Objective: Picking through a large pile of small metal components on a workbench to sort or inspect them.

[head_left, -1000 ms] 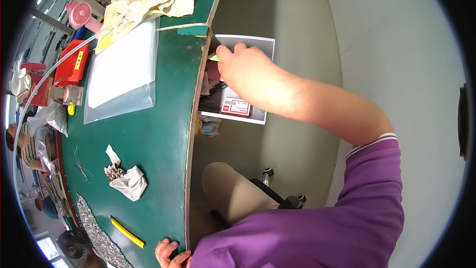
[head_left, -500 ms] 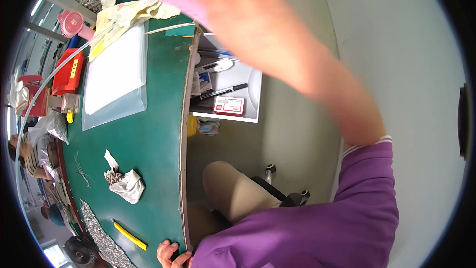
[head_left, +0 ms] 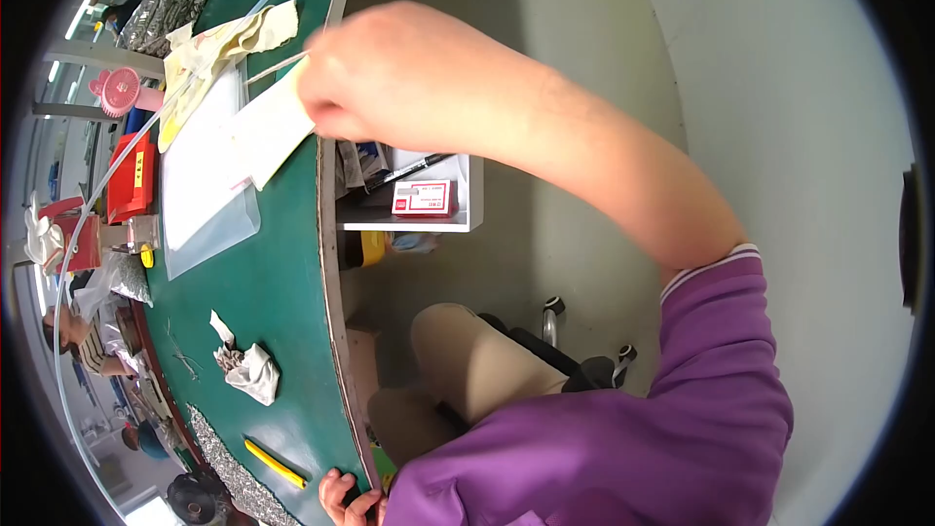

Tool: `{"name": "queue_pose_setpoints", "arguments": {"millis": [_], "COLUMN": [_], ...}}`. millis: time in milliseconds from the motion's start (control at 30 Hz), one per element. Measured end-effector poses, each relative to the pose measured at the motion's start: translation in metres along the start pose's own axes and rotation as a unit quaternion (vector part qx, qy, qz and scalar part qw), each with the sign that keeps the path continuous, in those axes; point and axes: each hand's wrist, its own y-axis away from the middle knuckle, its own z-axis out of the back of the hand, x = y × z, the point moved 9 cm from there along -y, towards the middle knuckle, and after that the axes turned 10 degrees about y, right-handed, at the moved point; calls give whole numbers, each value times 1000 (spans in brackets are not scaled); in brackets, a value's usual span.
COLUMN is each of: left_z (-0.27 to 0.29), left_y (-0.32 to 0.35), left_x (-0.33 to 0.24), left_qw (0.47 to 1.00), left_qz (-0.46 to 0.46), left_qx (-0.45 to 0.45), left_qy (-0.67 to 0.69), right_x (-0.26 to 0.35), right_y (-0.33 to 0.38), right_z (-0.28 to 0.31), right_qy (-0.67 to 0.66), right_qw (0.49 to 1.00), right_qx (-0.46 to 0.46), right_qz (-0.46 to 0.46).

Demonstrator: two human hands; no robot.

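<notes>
My right hand reaches across the table edge, fingers closed on a pale cream sheet of paper. The sheet hangs over white papers in a clear plastic sleeve; whether it touches them I cannot tell. Its grip on the near corner is partly hidden by the hand. My left hand rests at the table's edge low in the picture, fingers curled, apparently around the rim. A yellow-handled tool lies close to it. Farther along sits a crumpled white cloth bundle.
An open white drawer holds a red-and-white box and a black marker. On the green table are a yellowish cloth, a red bin, a pink fan and a strip of small metal parts.
My right hand has come down and left from above the drawer to the table edge, bringing the sheet over the sleeve. The view has shifted slightly; my left hand stays at the edge.
</notes>
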Motion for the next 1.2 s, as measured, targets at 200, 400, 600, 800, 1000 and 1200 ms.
{"name": "queue_pose_setpoints", "arguments": {"millis": [200, 400, 600, 800, 1000, 1200], "left_z": [0, 1, -5, -4, -8, -9], "left_y": [1, 2, 6, 5, -1, -2], "left_x": [4, 4, 1, 18, 23, 24], "left_qw": [1000, 1000, 999, 1000, 999, 998], "left_qz": [2, -21, -14, -24, -37, -35], "left_qx": [-1, 4, 33, -4, 15, 26], "left_qy": [5, -16, -37, -13, -24, -46], "right_x": [21, 30, 5, 2, -19, -30], "right_y": [21, 13, 39, 35, 64, 100], "right_z": [-71, -88, -60, -44, 9, 8], "right_qy": [-23, 102, 118, 189, 6, -35], "right_qw": [986, 960, 959, 945, 981, 946], "right_qx": [151, 235, 254, 262, -192, -321], "right_qz": [67, 110, 53, 47, -6, -23]}}
